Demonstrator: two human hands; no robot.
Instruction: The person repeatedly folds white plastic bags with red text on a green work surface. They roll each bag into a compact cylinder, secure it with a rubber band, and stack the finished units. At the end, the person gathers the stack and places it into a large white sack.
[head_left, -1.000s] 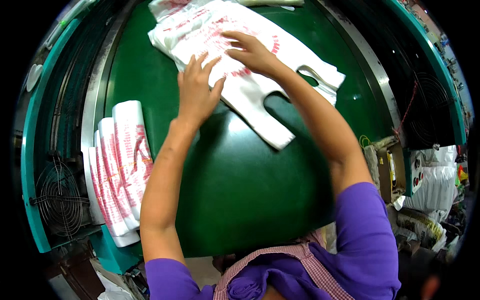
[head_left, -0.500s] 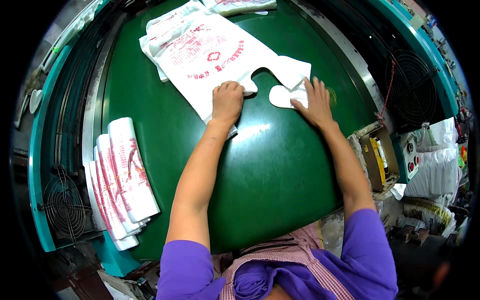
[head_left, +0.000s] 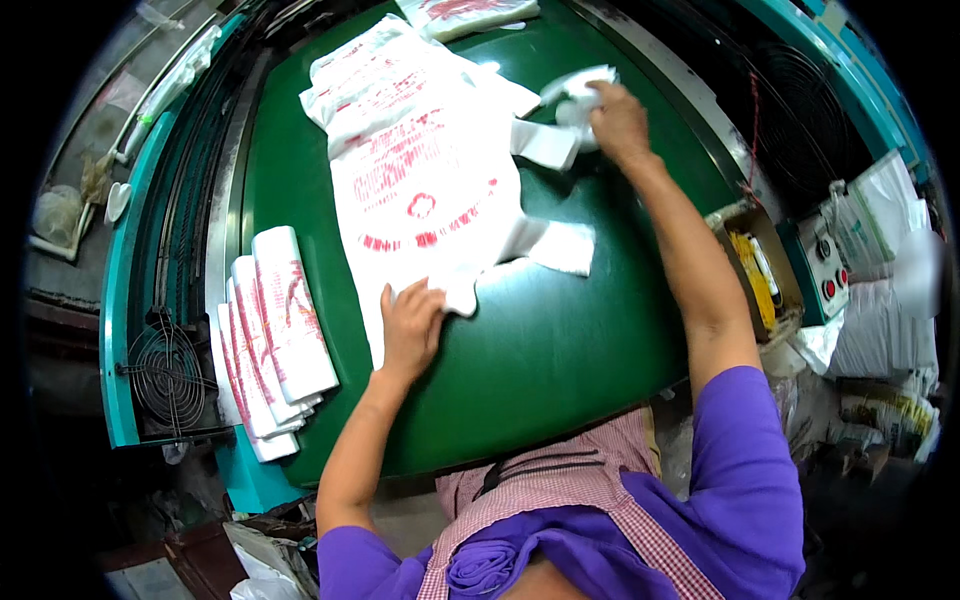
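Note:
White plastic carrier bags (head_left: 440, 180) with red print lie spread across the green belt surface, one overlapping others. My left hand (head_left: 410, 325) is closed on the near edge of the front bag, fingers bent over the film. One handle strip (head_left: 560, 247) of that bag points right. Farther off, my right hand (head_left: 622, 122) is closed on a crumpled white plastic piece (head_left: 575, 100), slightly blurred. Whether this piece is joined to a bag below I cannot tell. Another white handle strip (head_left: 545, 145) lies just beside it.
Folded printed bag bundles (head_left: 290, 320) overlap at the left edge of the green surface (head_left: 520, 400). Another bundle (head_left: 480, 12) lies at the far end. On the right are a small open box (head_left: 745, 265) with a yellow item and a control panel (head_left: 825, 265) with buttons.
The front bag has come nearer and turned, with my left hand drawn back toward me. My right hand has moved away from me, lifting white plastic.

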